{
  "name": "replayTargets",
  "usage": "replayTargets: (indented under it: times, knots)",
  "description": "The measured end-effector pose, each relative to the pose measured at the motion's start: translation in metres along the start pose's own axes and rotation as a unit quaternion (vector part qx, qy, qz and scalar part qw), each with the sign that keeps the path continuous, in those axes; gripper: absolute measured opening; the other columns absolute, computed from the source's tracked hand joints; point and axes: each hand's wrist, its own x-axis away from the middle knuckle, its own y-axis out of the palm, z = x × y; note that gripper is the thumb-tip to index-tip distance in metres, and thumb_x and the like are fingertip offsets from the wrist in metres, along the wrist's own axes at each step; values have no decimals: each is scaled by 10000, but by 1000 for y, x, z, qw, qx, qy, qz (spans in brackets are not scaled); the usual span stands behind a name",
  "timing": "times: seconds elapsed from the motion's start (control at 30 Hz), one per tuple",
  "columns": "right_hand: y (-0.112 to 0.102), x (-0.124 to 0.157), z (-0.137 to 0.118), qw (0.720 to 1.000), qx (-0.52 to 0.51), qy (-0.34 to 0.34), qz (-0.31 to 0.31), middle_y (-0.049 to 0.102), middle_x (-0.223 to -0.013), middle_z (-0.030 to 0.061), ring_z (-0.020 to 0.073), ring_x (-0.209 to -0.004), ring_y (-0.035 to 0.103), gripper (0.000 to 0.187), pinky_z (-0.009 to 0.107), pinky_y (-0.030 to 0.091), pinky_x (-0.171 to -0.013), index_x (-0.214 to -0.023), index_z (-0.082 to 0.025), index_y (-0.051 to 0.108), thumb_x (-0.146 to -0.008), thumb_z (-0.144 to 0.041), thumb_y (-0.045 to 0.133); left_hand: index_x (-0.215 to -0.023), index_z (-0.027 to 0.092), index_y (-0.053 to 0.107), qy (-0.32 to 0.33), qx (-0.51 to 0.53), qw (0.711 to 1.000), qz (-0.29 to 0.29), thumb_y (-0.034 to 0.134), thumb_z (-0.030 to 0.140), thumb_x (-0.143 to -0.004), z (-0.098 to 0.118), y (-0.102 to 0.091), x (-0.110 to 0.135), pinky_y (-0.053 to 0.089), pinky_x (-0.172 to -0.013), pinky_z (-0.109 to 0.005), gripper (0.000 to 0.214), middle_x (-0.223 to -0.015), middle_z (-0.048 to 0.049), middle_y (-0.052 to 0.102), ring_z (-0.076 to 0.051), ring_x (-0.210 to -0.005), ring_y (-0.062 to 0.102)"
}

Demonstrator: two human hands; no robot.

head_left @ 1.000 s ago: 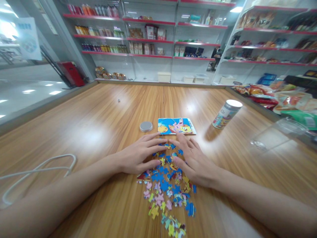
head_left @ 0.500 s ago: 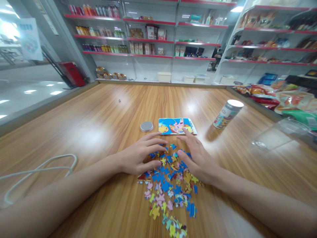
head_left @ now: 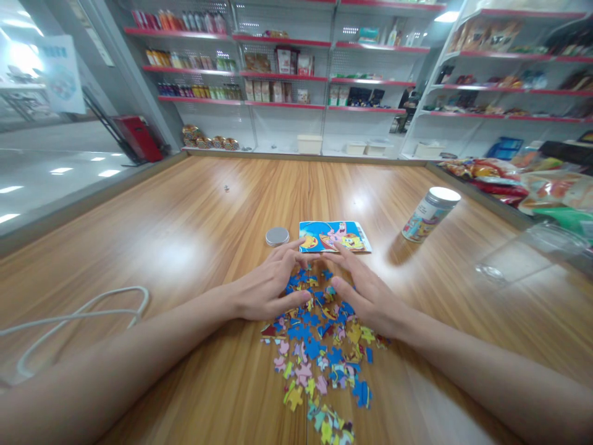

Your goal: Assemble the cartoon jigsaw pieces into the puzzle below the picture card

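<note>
Loose jigsaw puzzle pieces (head_left: 311, 346), blue, pink and yellow, lie spread on the wooden table before me. My left hand (head_left: 271, 284) is at the upper left of the pile, its fingers stretched toward the picture card. From the other side my right hand (head_left: 365, 287) reaches over the upper right pieces, thumb and fingers apart. Both hands hold nothing that I can see. Just beyond the fingertips lies the picture card (head_left: 333, 232), showing cartoon figures on blue. A round metal lid (head_left: 277, 235) rests left of the card.
A printed canister (head_left: 428, 215) stands at the right, with a clear plastic container (head_left: 523, 253) lying beyond it. A white cable (head_left: 78, 315) loops at the left. Snack packs (head_left: 491, 176) sit past the right table edge. Stocked shelves (head_left: 282, 74) line the back.
My left hand's fingers have moved forward and right, closer to the card and to my right hand. My right hand's fingertips have drawn slightly left. The view has shifted a little.
</note>
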Motion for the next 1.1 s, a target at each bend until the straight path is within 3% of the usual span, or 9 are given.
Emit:
replayTargets:
  times: [0.1,0.17,0.33,0.5,0.73,0.9,1.1]
  knots:
    - [2,-1,5,994,-56,33,86,359,-1620,68,299,-1495,333,431,599,295,-1220,-1406,-263,526,-1037,-463,426,-1402,220,314,4,5,1000,17,588,441,-952,-1,0,-1,287,-1230,-606,572,-1532,-158,416,-345,-1552,169]
    - [2,-1,7,991,-74,38,108,417,-1580,74,298,-1472,370,391,599,308,-1211,-1348,-257,567,-1029,-450,447,-1410,219,322,7,-1,1000,15,579,445,-955,-2,0,-2,291,-1228,-600,569,-1508,-151,442,-338,-1543,190]
    - [2,-2,6,990,-96,37,91,600,-1411,98,283,-1383,491,409,586,368,-1164,-1406,-253,477,-1022,-395,470,-1389,212,362,-19,-25,1000,0,538,464,-979,-7,0,-3,284,-1216,-603,512,-1462,-144,503,-337,-1523,218]
    - [1,-3,1,991,-95,48,86,620,-1375,107,266,-1346,523,422,552,382,-1156,-1418,-227,464,-1021,-372,468,-1375,217,336,-70,-41,997,2,475,468,-1009,-20,-2,-2,241,-1215,-646,465,-1450,-142,529,-341,-1533,184]
    - [2,-3,1,989,-94,58,94,620,-1369,120,272,-1312,549,403,544,416,-1127,-1370,-207,499,-1010,-386,472,-1403,219,314,-52,-32,997,40,482,446,-1005,-21,-6,-1,268,-1213,-603,488,-1442,-141,531,-321,-1512,231]
    - [5,-2,5,994,-18,53,97,613,-1377,127,285,-1310,545,391,548,425,-1112,-1346,-194,526,-1013,-386,456,-1417,207,337,-48,-42,998,8,467,469,-1003,-17,-9,-3,245,-1213,-578,507,-1424,-121,569,-309,-1484,248]
    - [6,0,7,993,84,16,87,610,-1380,120,284,-1306,539,390,533,415,-1101,-1367,-191,503,-1028,-372,432,-1430,199,378,-91,-88,992,-20,419,529,-1012,-12,-11,-4,220,-1188,-573,534,-1443,-117,558,-320,-1448,270]
